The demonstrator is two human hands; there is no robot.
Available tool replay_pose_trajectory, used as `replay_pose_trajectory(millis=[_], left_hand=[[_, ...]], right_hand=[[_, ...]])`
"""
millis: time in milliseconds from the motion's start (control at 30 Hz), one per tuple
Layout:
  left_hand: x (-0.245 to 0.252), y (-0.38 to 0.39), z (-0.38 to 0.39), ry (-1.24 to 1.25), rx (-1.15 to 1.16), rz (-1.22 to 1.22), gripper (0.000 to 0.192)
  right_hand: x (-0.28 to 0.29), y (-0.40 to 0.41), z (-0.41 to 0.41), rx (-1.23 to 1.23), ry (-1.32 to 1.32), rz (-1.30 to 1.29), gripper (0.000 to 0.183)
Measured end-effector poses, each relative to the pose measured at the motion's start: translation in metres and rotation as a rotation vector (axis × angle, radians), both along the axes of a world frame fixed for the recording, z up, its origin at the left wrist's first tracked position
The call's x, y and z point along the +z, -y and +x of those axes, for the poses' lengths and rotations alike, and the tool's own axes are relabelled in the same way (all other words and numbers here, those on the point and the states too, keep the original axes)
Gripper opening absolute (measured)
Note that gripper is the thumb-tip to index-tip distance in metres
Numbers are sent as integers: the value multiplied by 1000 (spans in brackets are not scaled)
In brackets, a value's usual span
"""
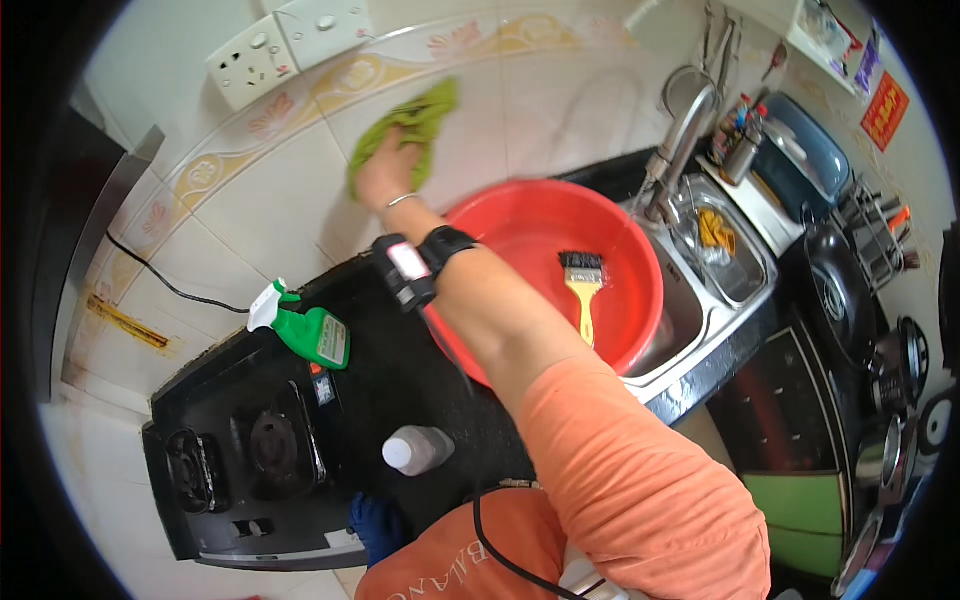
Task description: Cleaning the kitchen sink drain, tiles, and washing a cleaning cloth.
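Observation:
My right hand [388, 174], bare with a bracelet, presses a green cloth [431, 112] against the tiled wall [472, 142]. A wristband with a small black device sits on that forearm. My left hand [375, 525], in a blue glove, is at the front edge of the black counter, partly hidden by my orange shirt; its grip is unclear. Beneath my right arm is a red plastic basin [517, 217] holding a flat paintbrush [583, 289] with a yellow handle. A green spray bottle [315, 334] lies on the counter left of the arm, and a clear bottle with a white cap [420, 450] is nearer me.
A gas stove [277, 442] is at the left. The basin overlaps a steel sink [675, 330] with a faucet [679, 142]; yellow cloth [716, 232] lies in its far bowl. A wok [836, 292] and knife rack [870, 232] stand right. Wall sockets [255, 64] are above; a black cable crosses near my body.

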State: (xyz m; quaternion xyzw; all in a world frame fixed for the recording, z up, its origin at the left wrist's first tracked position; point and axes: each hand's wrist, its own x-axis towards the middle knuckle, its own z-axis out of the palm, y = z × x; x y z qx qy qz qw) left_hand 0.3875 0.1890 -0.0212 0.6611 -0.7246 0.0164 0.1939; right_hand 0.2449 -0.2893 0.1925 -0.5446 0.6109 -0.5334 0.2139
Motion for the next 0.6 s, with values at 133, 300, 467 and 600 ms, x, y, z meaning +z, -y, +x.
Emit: replay_pose_trajectory(millis=[133, 300, 467, 600], left_hand=[[5, -7, 1, -29, 54, -63, 28], [10, 0, -9, -110, 95, 71, 25], [24, -12, -16, -103, 176, -3, 25], [25, -13, -15, -115, 151, 38, 26]], right_hand=[[18, -47, 22, 340, -56, -250, 56], [72, -8, -38, 31, 37, -603, 49], [71, -30, 23, -42, -183, -535, 40], [51, -44, 70, 344, -731, -743, 30]])
